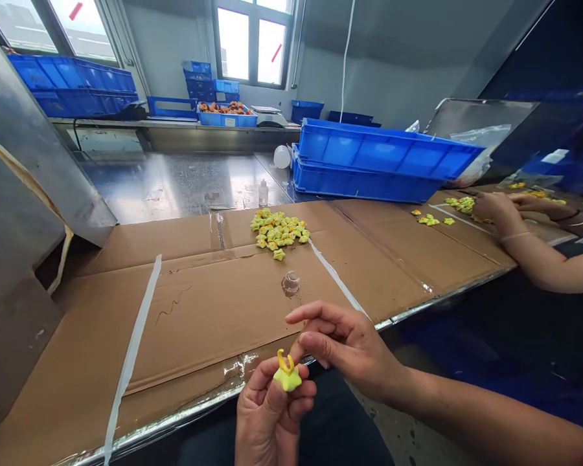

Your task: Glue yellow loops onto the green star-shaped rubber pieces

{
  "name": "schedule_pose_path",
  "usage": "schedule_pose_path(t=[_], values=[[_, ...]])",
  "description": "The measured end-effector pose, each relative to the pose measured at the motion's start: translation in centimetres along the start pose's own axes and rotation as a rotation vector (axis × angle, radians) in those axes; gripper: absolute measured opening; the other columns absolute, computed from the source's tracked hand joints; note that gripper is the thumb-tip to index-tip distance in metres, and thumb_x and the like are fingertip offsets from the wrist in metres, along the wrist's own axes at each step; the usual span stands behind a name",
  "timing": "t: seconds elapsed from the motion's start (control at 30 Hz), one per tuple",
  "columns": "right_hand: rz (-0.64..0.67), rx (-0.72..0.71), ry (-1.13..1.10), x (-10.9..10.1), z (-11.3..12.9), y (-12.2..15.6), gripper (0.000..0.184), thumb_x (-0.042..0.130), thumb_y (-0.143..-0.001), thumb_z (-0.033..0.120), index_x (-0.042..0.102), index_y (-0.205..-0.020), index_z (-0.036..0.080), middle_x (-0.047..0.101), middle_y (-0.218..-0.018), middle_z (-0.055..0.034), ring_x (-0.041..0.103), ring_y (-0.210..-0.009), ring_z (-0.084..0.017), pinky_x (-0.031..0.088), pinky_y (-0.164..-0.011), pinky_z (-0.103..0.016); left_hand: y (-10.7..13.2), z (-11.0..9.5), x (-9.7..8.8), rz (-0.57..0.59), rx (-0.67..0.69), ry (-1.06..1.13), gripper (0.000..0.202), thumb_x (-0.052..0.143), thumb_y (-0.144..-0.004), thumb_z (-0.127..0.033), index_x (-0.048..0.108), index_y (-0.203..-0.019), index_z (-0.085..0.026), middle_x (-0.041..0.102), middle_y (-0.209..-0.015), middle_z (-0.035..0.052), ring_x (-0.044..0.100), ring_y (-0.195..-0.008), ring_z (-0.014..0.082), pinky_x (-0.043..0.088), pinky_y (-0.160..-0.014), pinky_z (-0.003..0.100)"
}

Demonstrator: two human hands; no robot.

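My left hand [276, 414] pinches a small yellow-green star [287, 378] between thumb and fingers, just above the table's front edge. A curved yellow piece [285, 360], like two small horns, stands up from the star's top. Close on the right hovers my right hand [344, 346], its index finger stretched out and its fingers apart. No object shows in it; whether a fingertip touches the star I cannot tell. Farther back lies a heap of similar stars [279, 230], some with orange bits. A small clear cup [290, 283] sits between the heap and my hands.
Brown cardboard [199, 317] covers the table, marked by white tape strips [136, 343]. Behind it are a small clear bottle [263, 193] and stacked blue crates [369, 162]. At right, another person's hands [498, 210] work over more stars. A metal panel [24, 213] stands at left.
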State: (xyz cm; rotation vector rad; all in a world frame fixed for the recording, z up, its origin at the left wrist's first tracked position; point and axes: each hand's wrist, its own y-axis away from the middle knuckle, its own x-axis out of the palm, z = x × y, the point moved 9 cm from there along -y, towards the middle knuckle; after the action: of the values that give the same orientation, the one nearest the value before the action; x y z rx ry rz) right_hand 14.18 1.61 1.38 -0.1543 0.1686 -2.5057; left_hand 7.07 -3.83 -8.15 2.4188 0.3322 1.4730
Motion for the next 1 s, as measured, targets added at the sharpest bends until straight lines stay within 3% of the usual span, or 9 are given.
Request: schedule_pose_path(t=[0.17,0.3,0.4,0.47,0.6,0.7,0.8,0.9,1.0], values=[[0.014,-0.043,0.032,0.1,0.1,0.7,0.012,0.055,-0.094,0.016,0.057,-0.105,0.015,0.071,-0.08,-0.0021,0.066,-0.072,-0.008,0.052,-0.064,-0.012,0.1,0.9,0.1,0.02,-0.084,0.019,0.031,0.089,-0.043,-0.023,0.077,-0.072,-0.021,0.075,-0.065,0.008,0.069,-0.05,0.0144,0.054,-0.048,0.015],[0.043,-0.205,0.253,0.2,1.7,1.6,0.012,0.053,-0.094,0.016,0.057,-0.105,0.014,0.07,-0.081,-0.0045,0.068,-0.075,-0.012,0.055,-0.068,-0.019,0.4,1.5,0.3,0.037,-0.137,0.003,0.034,0.09,-0.04,-0.024,0.077,-0.071,-0.018,0.075,-0.063,0.0077,0.068,-0.049,0.0135,0.054,-0.048,0.013],[0.055,-0.336,0.396,0.5,2.9,2.1,0.013,0.054,-0.092,0.014,0.059,-0.104,0.014,0.071,-0.081,-0.0052,0.068,-0.074,-0.012,0.054,-0.067,-0.017,0.7,1.2,0.5,0.05,-0.111,-0.013,0.029,0.09,-0.042,-0.026,0.077,-0.067,-0.019,0.074,-0.061,0.0064,0.068,-0.048,0.0123,0.053,-0.048,0.013],[0.056,-0.345,0.393,0.4,2.6,2.2,0.013,0.055,-0.093,0.015,0.059,-0.106,0.015,0.071,-0.08,-0.005,0.068,-0.074,-0.012,0.054,-0.066,-0.018,0.7,0.9,0.5,0.043,-0.066,-0.033,0.028,0.09,-0.042,-0.027,0.076,-0.066,-0.02,0.074,-0.061,0.0067,0.068,-0.048,0.0127,0.054,-0.049,0.013],[0.036,-0.253,0.178,-0.3,0.7,2.1,0.018,0.052,-0.097,0.024,0.055,-0.113,0.017,0.072,-0.084,-0.0053,0.066,-0.067,-0.011,0.05,-0.056,-0.017,0.5,-0.9,0.0,-0.007,0.145,-0.115,0.032,0.091,-0.04,-0.027,0.075,-0.066,-0.018,0.075,-0.065,0.0069,0.069,-0.052,0.0171,0.056,-0.051,0.018],[-0.105,-0.23,0.169,-1.6,0.0,2.5,0.015,0.048,-0.098,0.021,0.055,-0.111,0.019,0.072,-0.087,-0.0043,0.064,-0.064,-0.009,0.047,-0.052,-0.016,0.9,-2.7,-0.4,-0.064,0.378,-0.188,0.03,0.089,-0.042,-0.023,0.072,-0.066,-0.018,0.074,-0.069,0.0025,0.071,-0.059,0.0204,0.059,-0.058,0.023],[-0.175,-0.352,0.356,-1.5,1.4,3.4,0.021,0.047,-0.096,0.011,0.053,-0.115,0.02,0.072,-0.088,-0.0017,0.067,-0.076,-0.01,0.052,-0.065,-0.018,1.8,-4.1,-0.4,-0.118,0.597,-0.255,0.027,0.087,-0.048,-0.019,0.071,-0.069,-0.02,0.072,-0.076,-0.0024,0.071,-0.064,0.0165,0.058,-0.065,0.021],[-0.127,-0.541,0.604,0.0,3.2,4.6,0.03,0.051,-0.091,0.005,0.053,-0.118,0.018,0.072,-0.092,-0.002,0.067,-0.084,-0.012,0.051,-0.082,-0.022,2.7,-4.6,0.1,-0.113,0.741,-0.326,0.025,0.085,-0.053,-0.016,0.07,-0.073,-0.019,0.071,-0.079,-0.0027,0.069,-0.072,0.0122,0.055,-0.072,0.015],[-0.092,-0.616,0.753,1.1,3.6,5.1,0.031,0.052,-0.091,0.004,0.052,-0.119,0.017,0.071,-0.099,-0.0045,0.066,-0.083,-0.013,0.05,-0.08,-0.024,3.1,-4.9,0.4,-0.08,0.811,-0.389,0.022,0.081,-0.059,-0.013,0.07,-0.077,-0.019,0.071,-0.083,-0.0023,0.069,-0.074,0.0119,0.055,-0.073,0.016]])
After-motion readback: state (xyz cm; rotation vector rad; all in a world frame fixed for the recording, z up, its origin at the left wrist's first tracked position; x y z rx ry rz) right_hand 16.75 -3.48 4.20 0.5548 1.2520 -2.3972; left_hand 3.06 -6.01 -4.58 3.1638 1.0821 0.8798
